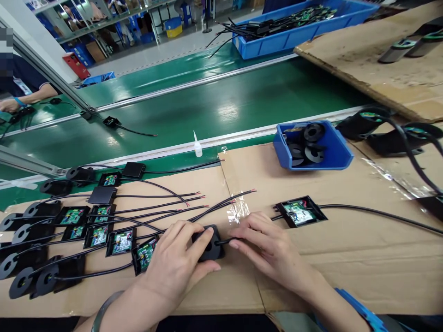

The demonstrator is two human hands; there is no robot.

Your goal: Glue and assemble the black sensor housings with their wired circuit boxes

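Note:
My left hand [175,263] presses down on a small black ring-shaped part [210,246] on the cardboard-covered bench. My right hand [268,246] pinches the black cable [224,241] that enters that part from the right. Just right of my hands lies an open black box with a green circuit board [300,212], its cable running off to the right. To the left, several similar open boxes with circuit boards [122,242] lie in rows, each with black wires and a ring part.
A small blue bin [341,154] of black ring parts sits at the bench's far edge. A white glue bottle [197,146] stands by the green conveyor belt [207,108]. A large blue tray [277,41] of cables lies beyond. Another person's arm [24,97] is at far left.

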